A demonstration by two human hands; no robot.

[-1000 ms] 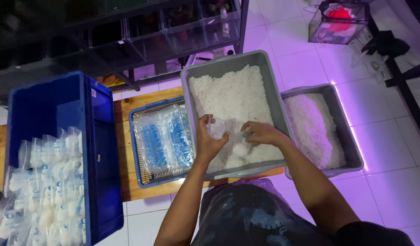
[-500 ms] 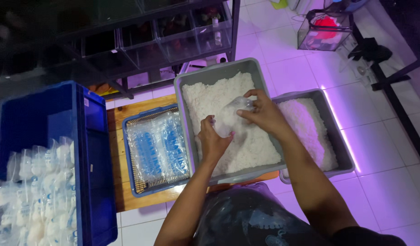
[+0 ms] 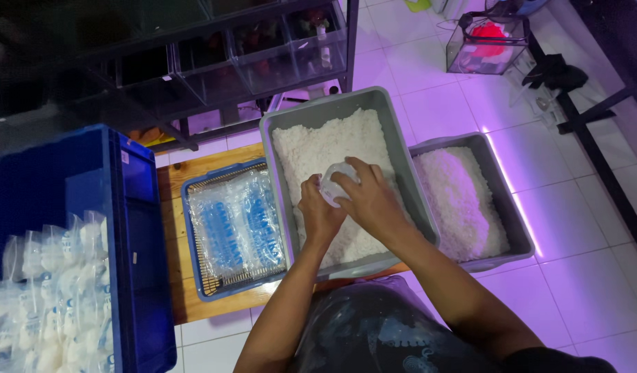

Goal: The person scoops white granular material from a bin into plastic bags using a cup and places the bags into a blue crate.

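Observation:
Both my hands are over a large grey tub [image 3: 284, 117] filled with white granular material [image 3: 332, 148]. My left hand [image 3: 318, 214] and my right hand [image 3: 367, 197] together grip a small clear plastic bag [image 3: 334, 181] held just above the white material, near the tub's middle. The bag is mostly covered by my fingers, so its contents are hard to make out.
A second grey tub [image 3: 515, 238] of white material stands at the right. A blue mesh tray [image 3: 194, 280] of flat clear bags with blue print lies left of the big tub on a wooden board [image 3: 173, 173]. A blue crate [image 3: 135, 242] with filled bags is far left. Dark shelving [image 3: 194, 62] behind.
My hands moved from the tub's near part up toward its middle and closed together around the clear bag. The camera view shifted slightly.

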